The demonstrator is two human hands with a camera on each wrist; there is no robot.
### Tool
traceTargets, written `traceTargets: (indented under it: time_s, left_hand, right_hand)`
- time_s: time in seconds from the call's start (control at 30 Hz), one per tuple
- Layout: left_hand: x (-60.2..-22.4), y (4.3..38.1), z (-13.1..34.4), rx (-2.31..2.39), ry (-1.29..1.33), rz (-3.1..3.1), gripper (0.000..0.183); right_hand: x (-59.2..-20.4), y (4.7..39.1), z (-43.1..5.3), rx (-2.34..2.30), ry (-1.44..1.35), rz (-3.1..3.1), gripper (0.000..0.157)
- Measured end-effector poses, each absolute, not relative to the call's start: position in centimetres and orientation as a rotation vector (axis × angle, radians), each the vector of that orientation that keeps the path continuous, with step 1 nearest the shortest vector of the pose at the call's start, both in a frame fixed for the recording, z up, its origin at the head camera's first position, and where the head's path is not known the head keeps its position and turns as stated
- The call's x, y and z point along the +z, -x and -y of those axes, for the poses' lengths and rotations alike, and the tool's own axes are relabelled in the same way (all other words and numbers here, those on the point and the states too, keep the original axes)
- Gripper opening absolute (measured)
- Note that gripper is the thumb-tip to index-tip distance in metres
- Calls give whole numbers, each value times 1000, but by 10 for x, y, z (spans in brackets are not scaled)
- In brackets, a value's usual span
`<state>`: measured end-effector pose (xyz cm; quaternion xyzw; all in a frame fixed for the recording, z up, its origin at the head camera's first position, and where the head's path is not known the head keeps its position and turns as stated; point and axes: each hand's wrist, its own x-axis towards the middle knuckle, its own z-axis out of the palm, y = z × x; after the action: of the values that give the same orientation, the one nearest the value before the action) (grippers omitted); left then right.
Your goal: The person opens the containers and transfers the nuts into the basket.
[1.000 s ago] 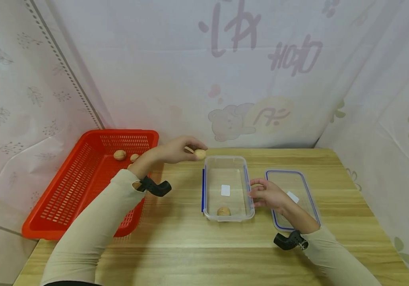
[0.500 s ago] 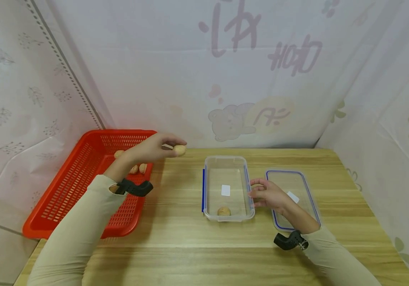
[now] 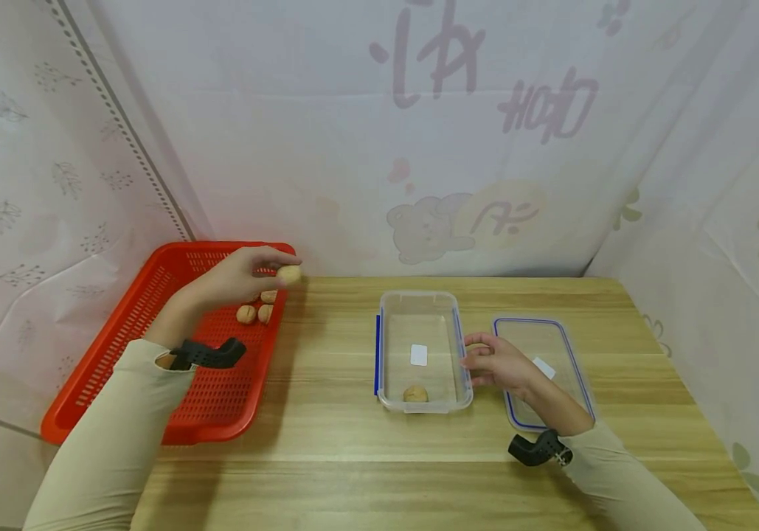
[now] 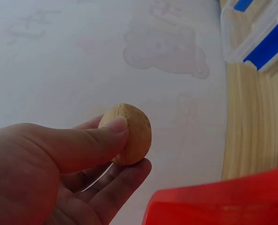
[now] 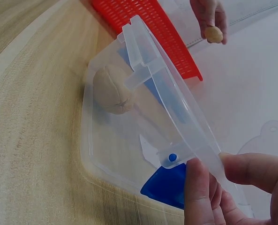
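Observation:
My left hand point(image 3: 240, 279) pinches a walnut point(image 4: 136, 136) between thumb and fingers, above the right rim of the red basket point(image 3: 213, 405). Several more walnuts point(image 3: 246, 315) lie at the basket's right side, partly hidden behind that hand. In the middle of the table is a clear plastic food container point(image 3: 428, 324) without its lid; one walnut point(image 3: 415, 394) rests at its near end. My right hand point(image 3: 500, 363) holds the container's right side; the right wrist view shows its thumb and fingers pinching the wall by a blue clip point(image 5: 167, 185).
A clear lid point(image 3: 530, 335) with a blue seal lies right of the container, partly beneath my right forearm. The wooden table point(image 3: 366, 479) backs onto a printed cloth point(image 3: 326, 147), which also hangs at both sides.
Carrying the walnut, my left hand has moved left from beside the container's far left corner to above the basket's rim. My right hand and the container have stayed put.

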<state>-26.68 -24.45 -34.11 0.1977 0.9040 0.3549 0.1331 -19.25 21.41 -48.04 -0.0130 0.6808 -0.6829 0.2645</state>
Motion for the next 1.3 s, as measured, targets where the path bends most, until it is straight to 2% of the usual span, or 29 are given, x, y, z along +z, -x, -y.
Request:
traceTargets:
  time_s: [0.27,0.5,1.3]
  left_hand:
    - [-349,264,270,1008,-551,-2682,45]
    - [-361,268,290,1012,-556,-2733,39]
    - [-399,278,341,992,-73,-2664,53]
  right_hand:
    - [-482,193,-216,-1845,29,-1849,48]
    - [-481,193,-215,-1839,19,-1855,47]
    - [-482,193,-216,-1841,48,-1842,45]
